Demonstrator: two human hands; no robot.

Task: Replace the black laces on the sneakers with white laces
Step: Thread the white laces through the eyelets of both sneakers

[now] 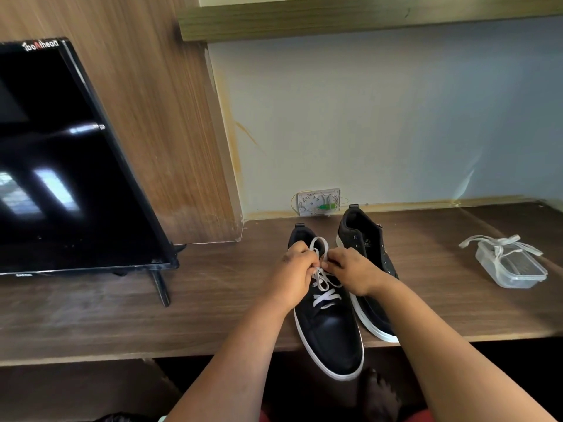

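Observation:
Two black sneakers with white soles stand on the wooden table. The near sneaker [330, 330] has its toe past the table's front edge and carries a white lace [323, 287] crossed through its eyelets. My left hand [294, 271] and my right hand [350, 269] both pinch this lace above the tongue, with a loop rising between them. The far sneaker [365, 239] lies to the right with bare eyelets. A second white lace [499, 243] is draped over a clear plastic box.
A black television [61, 162] on a stand fills the left of the table [213, 300]. The clear plastic box [511, 266] sits at the right. A white socket plate [318, 202] is on the back wall. A bare foot [380, 394] shows below the table.

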